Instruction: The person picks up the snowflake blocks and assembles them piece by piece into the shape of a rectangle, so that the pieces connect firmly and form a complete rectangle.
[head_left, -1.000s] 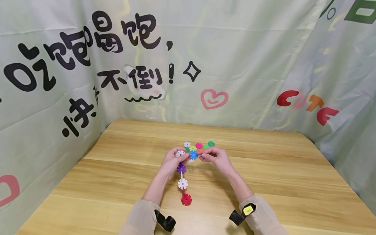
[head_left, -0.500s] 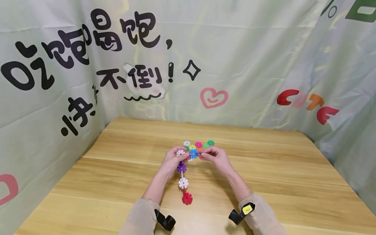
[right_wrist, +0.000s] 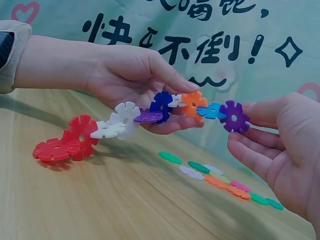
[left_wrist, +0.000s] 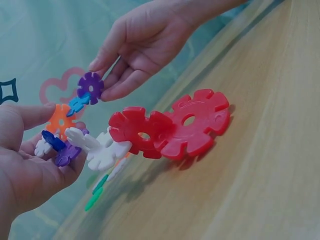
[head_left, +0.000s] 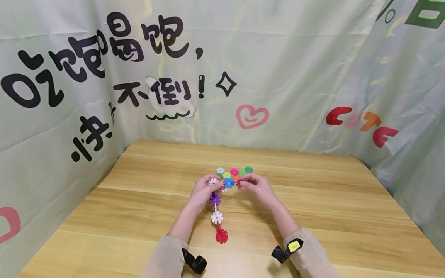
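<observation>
A chain of slotted snowflake discs hangs between my hands, its red discs lowest, at the table. My left hand pinches an orange disc along the chain between thumb and fingers. White discs, a purple disc and a dark blue disc lie between the orange and the red ones. A light blue disc joins the orange one on its other side. Thumb and fingertips of my right hand pinch a purple disc, whose edge meets the light blue disc.
Behind the hands, several loose discs lie flat on the wooden table, among them a pink disc, a green disc and an orange disc. A printed curtain stands around the table's back and sides.
Both hands keep their grip in nearly the same place. The chain's lower red end has shifted very slightly to the right.
</observation>
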A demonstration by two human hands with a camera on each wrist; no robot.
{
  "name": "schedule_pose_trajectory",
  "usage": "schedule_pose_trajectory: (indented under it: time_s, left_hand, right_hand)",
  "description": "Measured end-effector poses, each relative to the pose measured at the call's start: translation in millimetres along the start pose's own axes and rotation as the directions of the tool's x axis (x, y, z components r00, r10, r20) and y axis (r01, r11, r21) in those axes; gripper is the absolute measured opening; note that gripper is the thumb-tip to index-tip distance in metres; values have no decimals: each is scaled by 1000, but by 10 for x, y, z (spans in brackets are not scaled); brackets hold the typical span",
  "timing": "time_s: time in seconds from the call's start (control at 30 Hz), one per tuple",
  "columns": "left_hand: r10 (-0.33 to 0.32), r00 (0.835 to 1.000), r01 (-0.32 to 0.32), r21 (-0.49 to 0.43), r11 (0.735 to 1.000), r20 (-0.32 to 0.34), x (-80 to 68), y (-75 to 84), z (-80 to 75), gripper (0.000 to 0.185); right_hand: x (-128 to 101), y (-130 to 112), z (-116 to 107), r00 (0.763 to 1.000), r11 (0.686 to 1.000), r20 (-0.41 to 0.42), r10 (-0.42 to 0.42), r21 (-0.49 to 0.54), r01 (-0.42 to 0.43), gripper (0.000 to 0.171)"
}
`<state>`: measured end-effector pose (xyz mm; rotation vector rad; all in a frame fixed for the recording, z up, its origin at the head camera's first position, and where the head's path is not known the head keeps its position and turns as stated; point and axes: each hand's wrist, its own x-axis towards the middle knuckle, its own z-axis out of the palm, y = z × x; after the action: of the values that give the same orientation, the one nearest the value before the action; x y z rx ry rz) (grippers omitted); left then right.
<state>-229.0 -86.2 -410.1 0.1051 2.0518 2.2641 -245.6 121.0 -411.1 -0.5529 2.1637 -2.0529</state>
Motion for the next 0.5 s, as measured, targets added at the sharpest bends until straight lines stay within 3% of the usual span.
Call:
schedule_pose_trajectory:
  time_s: [0.27,0.5]
  left_hand:
    - [10,1000,-11,-1,1000,-6,-2,-3,-27,31]
    - [20,1000,-20,-19,1000,-7,-18,30,-60,24]
  right_hand:
    - [6,28,-28,999,999,-25,24,32,-23,28]
    - [30,48,-95,993,997,-97,72,44,-67,32]
